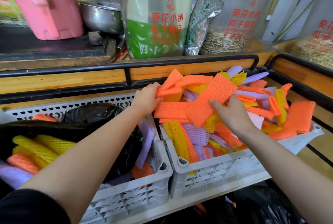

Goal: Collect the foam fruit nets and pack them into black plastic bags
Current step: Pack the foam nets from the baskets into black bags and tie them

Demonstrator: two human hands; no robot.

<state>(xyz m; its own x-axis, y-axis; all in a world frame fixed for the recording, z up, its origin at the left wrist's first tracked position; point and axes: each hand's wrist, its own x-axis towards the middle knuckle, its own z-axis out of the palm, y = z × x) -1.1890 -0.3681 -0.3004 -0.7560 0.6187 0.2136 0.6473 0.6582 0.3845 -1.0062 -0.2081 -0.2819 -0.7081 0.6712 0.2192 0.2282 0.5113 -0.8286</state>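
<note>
**Both hands in the net heap**

My left hand (pixel 146 98) curls round a bunch of orange nets (pixel 171 87) at the far left corner of the right crate (pixel 216 169). My right hand (pixel 234 115) pinches one orange net (pixel 218 92) atop the heap, thumb over it. The black bag (pixel 93 114) lies open in the left crate (pixel 144 193), with nets inside.

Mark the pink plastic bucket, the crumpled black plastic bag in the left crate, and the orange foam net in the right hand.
pink plastic bucket (pixel 47 14): head view, front wall.
crumpled black plastic bag (pixel 93 114): head view, glossy top fold.
orange foam net (pixel 220 91): head view, ribbed middle, above the right hand (pixel 234 115).
</note>
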